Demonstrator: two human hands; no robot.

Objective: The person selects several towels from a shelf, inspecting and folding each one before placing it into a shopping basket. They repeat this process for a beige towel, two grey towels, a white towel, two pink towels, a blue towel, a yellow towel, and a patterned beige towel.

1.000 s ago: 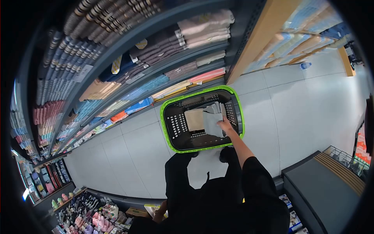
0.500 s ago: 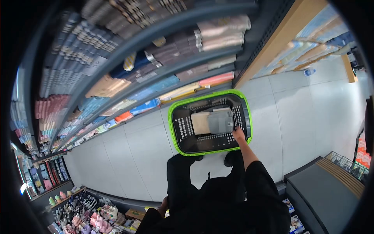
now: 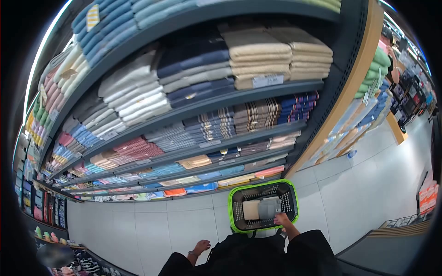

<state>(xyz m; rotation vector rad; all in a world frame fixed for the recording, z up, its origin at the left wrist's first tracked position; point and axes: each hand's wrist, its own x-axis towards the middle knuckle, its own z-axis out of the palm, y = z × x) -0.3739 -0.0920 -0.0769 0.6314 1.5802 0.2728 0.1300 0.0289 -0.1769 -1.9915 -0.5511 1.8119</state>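
A black shopping basket (image 3: 237, 209) with a bright green rim stands out before my legs. Inside it lie a folded beige cloth (image 3: 251, 210) and a grey one (image 3: 268, 208), side by side. My right hand (image 3: 280, 219) is over the basket's near right part, beside the grey cloth. Its fingers are curled, and what they grip, if anything, is hidden. Away to the left of the basket, my left hand (image 3: 201, 247) hangs in front of my body with loosely extended fingers and nothing in it. A band (image 3: 192, 253) circles that wrist.
Long shelves (image 3: 207, 103) of folded towels and cloths run along the front and left. A wooden end panel (image 3: 331, 92) borders them, with more hanging cloths (image 3: 368, 122) beyond. Pale tiled floor (image 3: 147, 225) lies below. A person (image 3: 390, 55) is far right; a grey counter (image 3: 391, 244) stands near right.
My view has tilted up, bringing higher shelves into sight and the basket lower in view. My left hand has come forward from beside my leg; my right hand stays over the basket.
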